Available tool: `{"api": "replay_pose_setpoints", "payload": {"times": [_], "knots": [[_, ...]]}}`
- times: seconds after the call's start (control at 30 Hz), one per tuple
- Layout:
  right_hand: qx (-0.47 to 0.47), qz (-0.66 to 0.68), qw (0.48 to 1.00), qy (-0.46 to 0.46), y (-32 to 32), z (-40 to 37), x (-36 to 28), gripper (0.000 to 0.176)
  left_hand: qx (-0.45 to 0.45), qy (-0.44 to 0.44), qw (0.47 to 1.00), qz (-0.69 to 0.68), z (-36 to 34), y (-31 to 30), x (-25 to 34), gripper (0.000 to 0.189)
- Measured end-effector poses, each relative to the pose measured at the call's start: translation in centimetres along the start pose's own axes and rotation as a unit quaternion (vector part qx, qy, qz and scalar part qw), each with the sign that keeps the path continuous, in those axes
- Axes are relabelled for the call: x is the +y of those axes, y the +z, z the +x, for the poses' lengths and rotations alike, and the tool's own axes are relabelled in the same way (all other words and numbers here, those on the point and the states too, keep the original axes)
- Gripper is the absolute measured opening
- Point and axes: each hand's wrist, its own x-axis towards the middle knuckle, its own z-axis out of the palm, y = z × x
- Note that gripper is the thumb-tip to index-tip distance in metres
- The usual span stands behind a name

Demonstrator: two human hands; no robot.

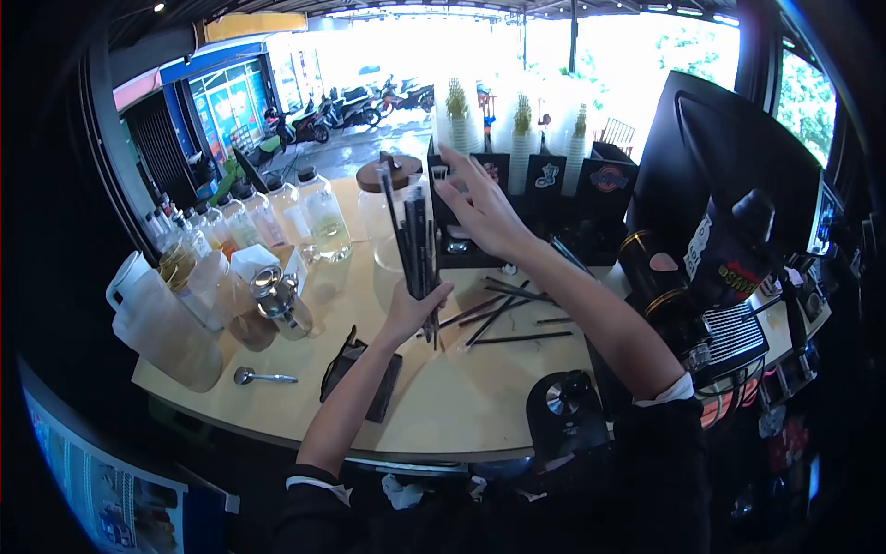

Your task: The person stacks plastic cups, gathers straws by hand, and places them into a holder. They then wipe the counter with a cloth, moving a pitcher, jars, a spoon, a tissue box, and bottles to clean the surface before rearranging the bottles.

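**Open-fronted drinks bar: black straws gathered above the worktop**

Daylight from a street lined with parked motorbikes (323,115) fell across a pale, curved worktop (461,406). The person's left hand (415,309) was clamped around the lower end of a bundle of black straws (415,240), holding it nearly upright above the middle of the worktop. The right hand (484,217) was open with its fingers spread, the fingertips at the upper ends of the bundle. More loose straws (503,319) lay scattered flat on the worktop just right of the left hand.

Behind the bundle, towards the far edge, stood a clear jar with a brown lid (383,208). A row of capped bottles (323,217) ran along the far left edge, and a white pitcher (161,328) stood at the left corner. A metal spoon (263,377) and a black packet (355,374) lay near the front edge. Stacks of cups (521,143) rose at the back, and a round black device (565,406) sat at the front right edge.
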Motion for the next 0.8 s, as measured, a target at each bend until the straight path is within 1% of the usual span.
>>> {"api": "replay_pose_setpoints", "payload": {"times": [0.03, 0.07, 0.1, 0.17, 0.2, 0.23, 0.27, 0.3, 0.33, 0.43, 0.5, 0.53, 0.57, 0.6, 0.63, 0.7, 0.73, 0.77, 0.8], "knots": [[0.011, -0.050, 0.996, -0.076, 0.2, 0.3, -0.7, 0.053, -0.017, -0.006, 1.000, 0.023, -0.5, 0.0, 0.3, 0.028], [0.022, -0.100, 0.983, -0.152, 0.4, 0.6, -1.0, 0.053, -0.027, -0.034, 0.997, 0.064, -1.0, 0.0, 0.7, 0.029], [0.020, -0.097, 0.984, -0.150, 0.6, 0.9, -1.0, 0.053, -0.026, -0.038, 0.997, 0.064, -1.3, 0.0, 0.5, 0.029], [-0.012, -0.156, 0.956, -0.249, 1.1, 1.4, -1.1, 0.054, -0.046, -0.016, 0.997, 0.057, -1.7, 0.1, 0.2, 0.032], [-0.009, -0.119, 0.957, -0.265, 1.6, 1.2, -1.4, 0.045, -0.043, -0.033, 0.997, 0.058, -1.9, 0.1, -0.1, 0.031], [-0.010, -0.117, 0.957, -0.264, 1.8, 1.0, -1.3, 0.045, -0.042, -0.035, 0.997, 0.058, -2.0, 0.1, -0.3, 0.031], [-0.123, -0.151, 0.968, -0.160, 1.8, 0.9, -1.2, 0.040, -0.050, -0.030, 0.998, 0.033, -2.0, 0.0, -0.5, 0.031], [-0.234, -0.181, 0.954, -0.052, 2.0, 0.7, -0.8, 0.039, -0.057, -0.025, 0.998, 0.008, -2.0, 0.0, -0.4, 0.030], [-0.227, -0.191, 0.950, -0.097, 2.6, 0.0, -0.1, 0.038, -0.057, -0.026, 0.998, 0.008, -2.0, -0.1, -0.3, 0.030], [-0.234, -0.167, 0.951, -0.114, 3.5, -1.2, 0.8, 0.039, -0.052, -0.026, 0.998, 0.017, -1.5, -0.1, -0.2, 0.028], [-0.222, -0.145, 0.957, -0.115, 3.3, -0.7, 0.5, 0.042, -0.040, 0.006, 0.999, -0.022, -1.1, 0.1, -0.8, 0.027], [-0.149, -0.099, 0.980, -0.092, 2.9, -0.5, -0.1, 0.043, -0.040, 0.006, 0.999, -0.022, -1.0, -0.1, -0.9, 0.027], [-0.075, -0.052, 0.994, -0.068, 2.4, -0.2, -0.6, 0.045, -0.022, 0.013, 1.000, -0.014, -0.9, -0.3, -0.9, 0.026], [-0.068, 0.024, 0.997, -0.042, 1.8, 0.1, -0.6, 0.056, -0.004, 0.020, 1.000, -0.006, -0.8, -0.4, -0.8, 0.026], [-0.067, 0.023, 0.997, -0.041, 1.8, 0.0, -0.5, 0.056, -0.005, 0.020, 1.000, -0.006, -0.6, -0.3, -0.6, 0.026], [-0.079, 0.087, 0.993, 0.016, 1.9, -0.6, -0.4, 0.057, 0.055, 0.022, 0.997, -0.053, -0.4, 0.0, -0.1, 0.026], [-0.100, 0.086, 0.989, 0.070, 2.4, -1.4, -0.6, 0.072, 0.060, 0.015, 0.997, -0.044, -0.3, 0.1, 0.2, 0.025], [-0.098, 0.085, 0.989, 0.070, 3.2, -2.3, -0.7, 0.072, 0.057, 0.016, 0.997, -0.044, -0.2, 0.3, 0.1, 0.025], [-0.095, 0.025, 0.994, 0.050, 4.2, -3.2, -0.4, 0.073, 0.037, 0.045, 0.998, -0.004, 0.0, 0.6, -0.2, 0.024]]}}
